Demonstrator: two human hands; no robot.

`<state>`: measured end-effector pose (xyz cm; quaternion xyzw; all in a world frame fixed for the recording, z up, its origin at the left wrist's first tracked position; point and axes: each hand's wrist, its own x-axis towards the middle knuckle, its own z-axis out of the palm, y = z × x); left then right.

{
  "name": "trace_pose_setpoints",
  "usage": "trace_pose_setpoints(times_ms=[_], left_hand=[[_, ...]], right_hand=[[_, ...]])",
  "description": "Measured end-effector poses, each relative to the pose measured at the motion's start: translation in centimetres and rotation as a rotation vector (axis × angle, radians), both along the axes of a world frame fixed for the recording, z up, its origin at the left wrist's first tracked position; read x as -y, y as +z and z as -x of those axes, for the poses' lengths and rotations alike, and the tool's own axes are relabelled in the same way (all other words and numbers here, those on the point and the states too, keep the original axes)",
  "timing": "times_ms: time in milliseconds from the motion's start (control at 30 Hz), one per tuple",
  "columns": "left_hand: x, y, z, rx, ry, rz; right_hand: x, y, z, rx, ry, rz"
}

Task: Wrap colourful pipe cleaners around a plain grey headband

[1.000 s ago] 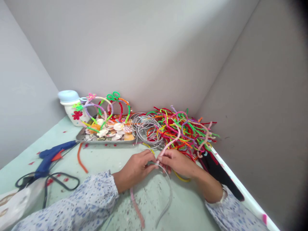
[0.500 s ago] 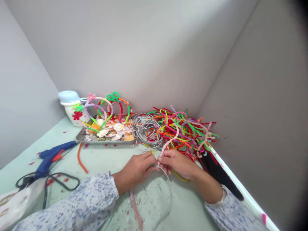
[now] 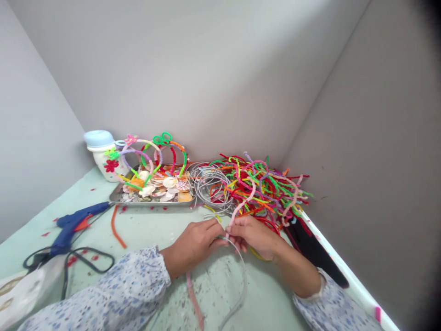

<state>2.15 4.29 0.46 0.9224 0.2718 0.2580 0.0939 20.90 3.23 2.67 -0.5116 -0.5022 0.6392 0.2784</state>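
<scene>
A: Hardly shifted since a second ago: left hand (image 3: 193, 243) and right hand (image 3: 253, 234), at the same spot over the pale green table (image 3: 155, 227); loose tail of the pink pipe cleaner (image 3: 193, 296) swung slightly leftward.

B: Far left?

A: White bag (image 3: 20, 294) at the near corner, then a blue glue gun (image 3: 74, 225) lying flat, black cord looped beside it. Farther back, a white jar (image 3: 101, 156) with a pale blue lid, just beside a metal tray (image 3: 151, 202) of shells, decorated headbands (image 3: 155, 149) standing in it. Orange pipe cleaner (image 3: 115, 227) lying loose in front of the tray.

B: And the grip?

A: Left fingertips pressed together on the arch of a clear headband (image 3: 243, 276), mid-frame, legs trailing toward the viewer. Right thumb and fingers pinching the pink pipe cleaner against that same arch, fingertips of both hands meeting there.

B: Further right?

A: Bare silver headbands (image 3: 210, 186) stacked behind the hands, then a tangled heap of coloured pipe cleaners (image 3: 268, 186) against the right wall.
</scene>
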Motion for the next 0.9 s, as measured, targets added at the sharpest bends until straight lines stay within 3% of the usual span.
trace_pose_setpoints(times_ms=[167, 367, 633, 900], left_hand=[[0.1, 0.0, 0.0, -0.034, 0.019, -0.027], [0.1, 0.1, 0.1, -0.008, 0.001, 0.060], [0.1, 0.5, 0.0, 0.105, 0.071, 0.307], [-0.4, 0.4, -0.4, 0.262, 0.221, 0.599]], right_hand=[[0.0, 0.1, 0.2, 0.007, -0.018, -0.003], [0.3, -0.3, 0.0, 0.136, 0.014, -0.158], [1.3, 0.6, 0.7, 0.568, 0.030, -0.683], [1.3, -0.9, 1.1, 0.688, 0.046, -0.960]])
